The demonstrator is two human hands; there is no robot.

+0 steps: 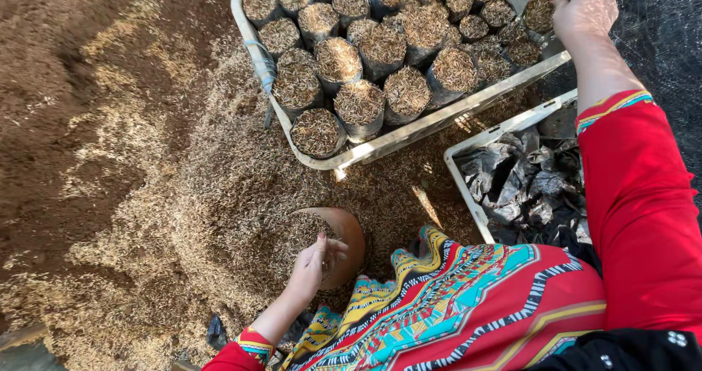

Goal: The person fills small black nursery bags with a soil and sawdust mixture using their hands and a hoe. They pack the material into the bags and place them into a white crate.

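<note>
Bare ground heaped with husk mix (183, 195) lies below the white crate (409, 133). My right hand (583, 9) grips a filled black bag (540, 11) at the crate's far corner; I'd seat it upright against its neighbours. My left hand (313, 265), half-cupped, scoops at the clay bowl (344, 243) nearer me. Its fingertips are buried, and the crate's far edge is cut off.

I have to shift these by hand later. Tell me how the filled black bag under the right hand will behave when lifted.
The filled black bag under the right hand probably sags: its wall looks like thin, soft plastic. It likely feels light for its size, since the husk-like fill looks loose and dry. With an open top, it may spill if tipped. The left hand rests at the clay-coloured bowl.
</note>
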